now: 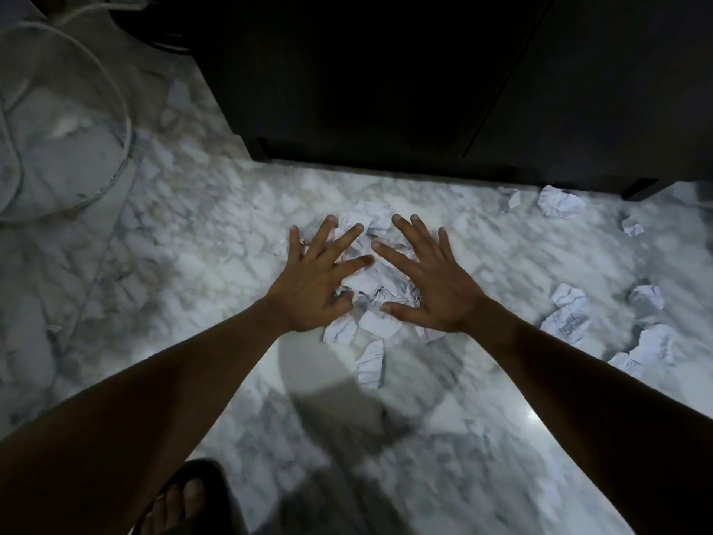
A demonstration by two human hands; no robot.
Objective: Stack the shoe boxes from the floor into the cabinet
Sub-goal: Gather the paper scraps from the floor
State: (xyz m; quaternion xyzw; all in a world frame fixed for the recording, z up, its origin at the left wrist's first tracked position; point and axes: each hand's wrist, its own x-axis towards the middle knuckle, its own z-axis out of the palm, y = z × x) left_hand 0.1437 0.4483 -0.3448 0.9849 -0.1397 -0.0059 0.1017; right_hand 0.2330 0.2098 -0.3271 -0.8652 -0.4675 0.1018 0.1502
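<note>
No shoe box is in view. A dark cabinet stands at the top, its front in shadow. On the marble floor in front of it lies a heap of crumpled white paper. My left hand and my right hand are spread flat over the heap, palms down, fingers straight and splayed. Whether the palms touch the paper I cannot tell. Neither hand holds anything.
More crumpled paper pieces lie scattered to the right, and one ball near the cabinet foot. A clear round bin stands at the left. A sandalled foot shows at the bottom edge.
</note>
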